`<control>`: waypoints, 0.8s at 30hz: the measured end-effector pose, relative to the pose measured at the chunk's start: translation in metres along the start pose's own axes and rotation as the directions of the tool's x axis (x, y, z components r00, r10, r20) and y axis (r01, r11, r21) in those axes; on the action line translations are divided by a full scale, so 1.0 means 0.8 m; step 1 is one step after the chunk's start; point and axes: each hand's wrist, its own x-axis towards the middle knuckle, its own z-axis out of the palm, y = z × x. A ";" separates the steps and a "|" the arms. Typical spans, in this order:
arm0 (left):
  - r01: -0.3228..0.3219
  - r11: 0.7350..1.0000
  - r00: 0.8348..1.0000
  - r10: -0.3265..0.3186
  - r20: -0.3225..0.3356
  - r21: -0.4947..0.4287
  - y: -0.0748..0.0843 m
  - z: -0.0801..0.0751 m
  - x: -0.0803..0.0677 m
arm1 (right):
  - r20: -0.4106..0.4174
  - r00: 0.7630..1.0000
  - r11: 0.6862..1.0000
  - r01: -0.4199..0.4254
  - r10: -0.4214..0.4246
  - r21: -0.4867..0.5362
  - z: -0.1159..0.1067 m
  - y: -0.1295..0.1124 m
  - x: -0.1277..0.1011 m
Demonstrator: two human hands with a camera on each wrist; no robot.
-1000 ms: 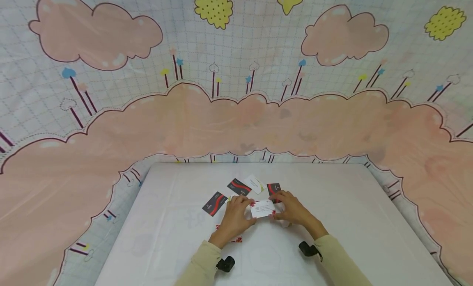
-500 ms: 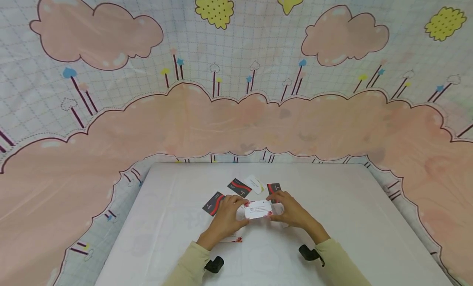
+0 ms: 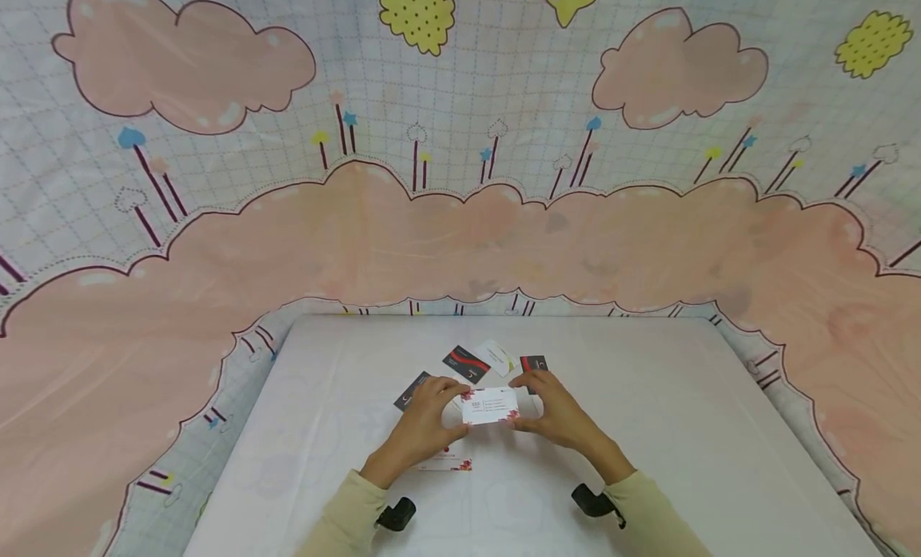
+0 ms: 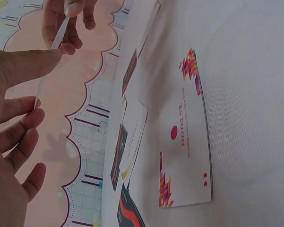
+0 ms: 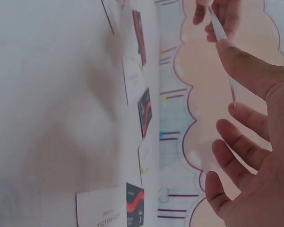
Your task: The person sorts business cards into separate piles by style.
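Observation:
A white business card [image 3: 490, 406] with red-orange patterned corners and small print is held up above the table between both hands. My left hand [image 3: 424, 421] pinches its left end between thumb and index finger. The other end is pinched by my right hand [image 3: 561, 413] in the same way. Both wrist views show the card [image 4: 60, 34] nearly edge-on, with the remaining fingers of my right hand [image 5: 260, 142] spread off it. Beneath my left hand, a similar white card [image 4: 184, 137] with a red dot and patterned corners lies on the table, partly hidden in the head view.
Behind the hands lie black cards with red stripes, one [image 3: 466, 364] at the back, another [image 3: 412, 391] at left and a third [image 3: 534, 363] at right. A white card [image 3: 498, 357] with a yellow-green edge lies among them on the white table [image 3: 324, 445].
Both hands have moved left with the held card, the left hand farther. More of the white card lying below has come into sight.

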 end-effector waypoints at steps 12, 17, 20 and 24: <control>-0.050 0.999 0.999 0.050 0.008 -0.014 -0.022 -0.016 -0.015 | 0.001 0.999 0.999 0.039 -0.039 0.014 0.027 -0.017 -0.003; -0.027 0.999 0.999 0.027 0.038 -0.018 -0.029 -0.020 -0.024 | 0.017 0.997 0.997 0.075 -0.076 0.024 0.035 -0.019 -0.004; -0.014 0.999 0.998 0.015 0.054 -0.034 -0.032 -0.023 -0.029 | 0.014 0.996 0.996 0.090 -0.090 0.029 0.041 -0.021 -0.005; 0.002 0.999 0.997 0.001 0.079 -0.032 -0.037 -0.025 -0.036 | 0.011 0.993 0.992 0.119 -0.120 0.049 0.049 -0.024 -0.005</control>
